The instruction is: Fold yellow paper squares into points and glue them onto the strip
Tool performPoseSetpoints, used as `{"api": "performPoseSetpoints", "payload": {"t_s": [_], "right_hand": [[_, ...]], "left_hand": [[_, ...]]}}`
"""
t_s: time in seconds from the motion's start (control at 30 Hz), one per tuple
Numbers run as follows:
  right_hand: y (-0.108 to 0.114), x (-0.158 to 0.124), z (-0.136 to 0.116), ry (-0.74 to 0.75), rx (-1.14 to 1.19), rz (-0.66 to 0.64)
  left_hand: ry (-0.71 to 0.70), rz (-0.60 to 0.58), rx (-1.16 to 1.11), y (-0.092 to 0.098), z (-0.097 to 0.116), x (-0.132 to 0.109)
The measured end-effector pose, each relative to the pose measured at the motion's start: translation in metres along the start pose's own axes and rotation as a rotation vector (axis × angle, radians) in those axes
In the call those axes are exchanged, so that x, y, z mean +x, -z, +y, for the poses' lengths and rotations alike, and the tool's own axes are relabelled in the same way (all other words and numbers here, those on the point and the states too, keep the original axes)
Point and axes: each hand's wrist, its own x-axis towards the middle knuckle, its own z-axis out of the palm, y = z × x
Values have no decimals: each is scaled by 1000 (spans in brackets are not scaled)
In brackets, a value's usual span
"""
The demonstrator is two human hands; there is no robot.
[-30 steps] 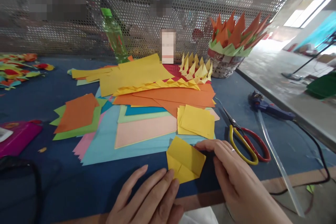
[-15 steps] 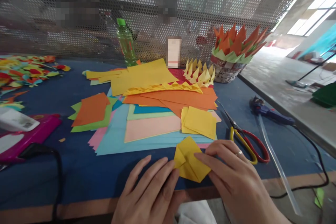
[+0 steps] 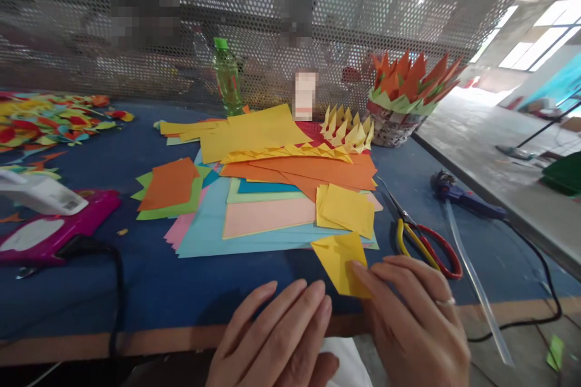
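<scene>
A folded piece of yellow paper (image 3: 342, 260) is pinched at its lower right corner between the thumb and fingers of my right hand (image 3: 415, 314), just over the table's front edge. My left hand (image 3: 284, 332) is beside it, apart from the paper, fingers stretched out and holding nothing. Right behind the folded piece lies a small stack of yellow paper squares (image 3: 349, 211). Scissors (image 3: 420, 236) with one red and one yellow handle rest to the right of that stack.
A glue gun (image 3: 467, 196) with a clear glue stick lies at the right. Coloured sheets (image 3: 204, 242), a spiky yellow paper ring (image 3: 347, 133), a basket (image 3: 393, 124) and a green bottle (image 3: 228, 81) stand farther back. A magenta device (image 3: 91, 211) with a black cable is left.
My left hand has come off the yellow paper. My right hand has turned the paper, which now shows a plainer face with a narrower lower end.
</scene>
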Motion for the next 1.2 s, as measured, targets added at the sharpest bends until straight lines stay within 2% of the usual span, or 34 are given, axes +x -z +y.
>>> {"api": "performPoseSetpoints", "payload": {"t_s": [0.07,0.17,0.27,0.43,0.53,0.63,0.73,0.87,1.0,1.1,1.2], "right_hand": [[-6,3,-2,-20,30,-42],[-8,7,-5,7,87,-97],[-2,11,-3,16,186,-205],[4,16,12,6,370,-328],[2,19,20,52,507,-387],[-1,22,25,90,636,-473],[-3,24,29,10,717,-564],[-7,25,30,-148,779,-677],[-11,27,24,-238,693,-658],[-13,28,19,-244,614,-617],[-14,29,16,-228,550,-574]], "left_hand": [[8,50,15,-11,-1,0],[-33,10,7,-26,-5,-6],[-17,-41,-11,-31,-10,-15],[-26,-47,-18,-28,-13,-20],[-27,-20,-13,-26,-12,-19],[-8,-108,-32,-19,-11,-18],[-36,-248,-29,-10,-13,-18],[-46,-234,-48,-6,-17,-20],[-36,-217,-47,-9,-17,-20],[-45,-234,-42,-12,-16,-19],[-36,-188,-38,-15,-15,-19]]}}
